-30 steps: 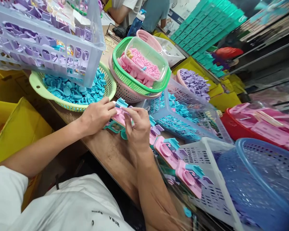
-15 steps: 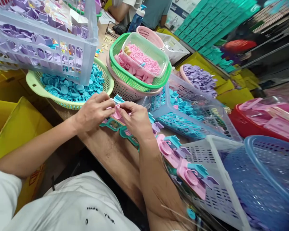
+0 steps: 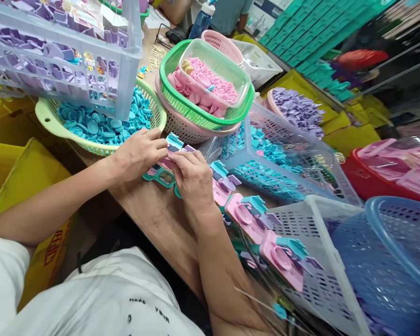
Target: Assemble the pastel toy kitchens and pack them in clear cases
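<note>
My left hand and my right hand meet over a small pink toy piece with a teal part on it, fingertips of both pinching it above the wooden table. A teal frame piece lies on the table just under my hands. To the right runs a row of finished pink sets with teal and purple parts on them. Most of the held piece is hidden by my fingers.
A pale green basket of blue discs sits behind my left hand, with a grey crate of purple parts resting on it. A green basket holds pink parts. Crates of teal pieces, a white crate and a blue basket stand right. Another person sits at the far end.
Both hands stayed together on the pink piece, fingers shifting slightly. The camera view drifted a little, so everything sits slightly lower and to the right.
</note>
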`<state>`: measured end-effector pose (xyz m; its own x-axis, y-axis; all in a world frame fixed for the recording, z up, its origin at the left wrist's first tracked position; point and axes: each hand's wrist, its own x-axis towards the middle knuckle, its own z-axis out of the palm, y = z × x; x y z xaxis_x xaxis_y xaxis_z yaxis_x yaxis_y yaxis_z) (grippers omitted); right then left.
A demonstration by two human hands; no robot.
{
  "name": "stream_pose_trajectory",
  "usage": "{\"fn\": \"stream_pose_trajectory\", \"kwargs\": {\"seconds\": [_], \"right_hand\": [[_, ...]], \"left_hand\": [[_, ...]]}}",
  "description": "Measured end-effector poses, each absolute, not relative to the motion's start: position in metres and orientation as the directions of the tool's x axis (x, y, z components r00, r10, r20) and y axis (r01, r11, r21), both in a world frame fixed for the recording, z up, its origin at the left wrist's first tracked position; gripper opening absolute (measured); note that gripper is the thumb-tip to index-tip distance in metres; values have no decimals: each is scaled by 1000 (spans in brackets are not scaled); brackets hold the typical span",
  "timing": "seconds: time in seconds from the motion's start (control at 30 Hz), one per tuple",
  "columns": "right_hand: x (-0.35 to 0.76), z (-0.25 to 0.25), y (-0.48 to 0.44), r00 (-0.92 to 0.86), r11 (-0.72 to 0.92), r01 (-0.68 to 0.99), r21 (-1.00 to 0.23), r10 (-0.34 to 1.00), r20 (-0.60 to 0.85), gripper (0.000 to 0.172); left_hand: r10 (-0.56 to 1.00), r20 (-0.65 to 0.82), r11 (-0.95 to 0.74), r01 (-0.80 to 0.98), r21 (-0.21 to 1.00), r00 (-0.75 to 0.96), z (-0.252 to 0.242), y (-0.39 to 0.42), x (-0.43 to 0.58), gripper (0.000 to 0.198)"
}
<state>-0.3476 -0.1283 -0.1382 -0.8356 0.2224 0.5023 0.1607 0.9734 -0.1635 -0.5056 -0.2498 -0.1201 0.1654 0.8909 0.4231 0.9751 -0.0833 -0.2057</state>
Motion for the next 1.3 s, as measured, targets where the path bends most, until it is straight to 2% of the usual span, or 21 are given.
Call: {"fn": "stream_pose_trajectory", "kwargs": {"seconds": [0.1, 0.23, 0.37, 0.63, 0.8, 1.0, 1.17, 1.23, 1.3], "right_hand": [[-350, -141, -130, -821, 972, 209, -104, 233, 521, 34], [-353, -145, -135, -794, 958, 284, -27, 251, 554, 31], [-356, -147, -137, -796, 948, 319, 12, 261, 546, 30], [-362, -145, -136, -788, 958, 288, 7, 232, 570, 28], [-360, -137, -141, -833, 966, 257, 22, 211, 511, 27], [-361, -129, -149, -860, 968, 225, 112, 143, 489, 22], [-363, -129, -155, -850, 960, 230, 158, 119, 513, 16], [-364, -128, -151, -864, 952, 235, 194, 114, 490, 14], [-365, -126, -143, -881, 931, 272, 244, 139, 452, 11]], "left_hand": [[901, 412, -70, 983, -171, 136, -120, -248, -510, 19], [906, 413, -57, 993, -106, 96, -121, -247, -511, 22], [902, 424, -38, 994, -102, 78, -120, -249, -509, 20], [906, 423, -8, 1000, -13, 13, -120, -248, -507, 18], [910, 413, 40, 999, -24, -26, -118, -245, -499, 19], [923, 362, 147, 989, -19, -130, -117, -248, -483, 16], [944, 274, 157, 981, 113, -183, -109, -252, -480, 18], [956, 237, 119, 969, 219, -171, -103, -260, -490, 20], [948, 257, 95, 937, 335, -188, -97, -274, -507, 31]]}}
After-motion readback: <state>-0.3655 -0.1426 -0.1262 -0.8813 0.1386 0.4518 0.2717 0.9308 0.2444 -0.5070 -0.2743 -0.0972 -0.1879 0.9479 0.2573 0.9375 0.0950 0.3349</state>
